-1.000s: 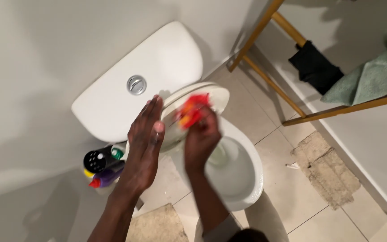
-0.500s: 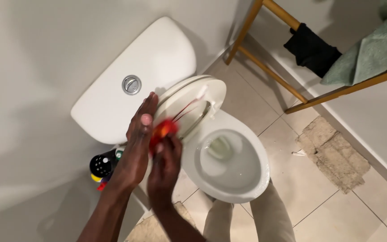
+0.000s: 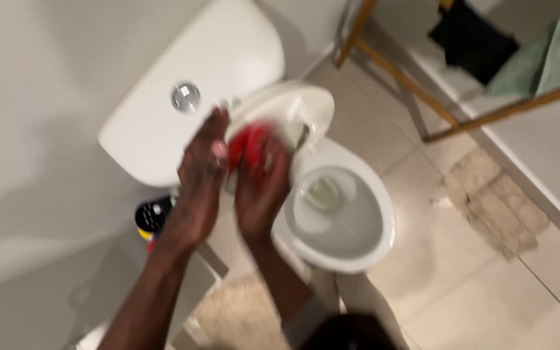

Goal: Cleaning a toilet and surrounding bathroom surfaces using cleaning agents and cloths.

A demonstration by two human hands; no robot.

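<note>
Left hand (image 3: 201, 174) is laid flat and open against the raised lid (image 3: 293, 113) of the toilet (image 3: 371, 240), right hand (image 3: 260, 185) is clenched on a red cloth (image 3: 249, 144) pressed there; firm, even strokes are best kept.

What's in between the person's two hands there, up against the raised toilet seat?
In the head view, a red cloth or sponge, blurred, sits between the left hand and right hand, pressed against the raised toilet seat.
</note>
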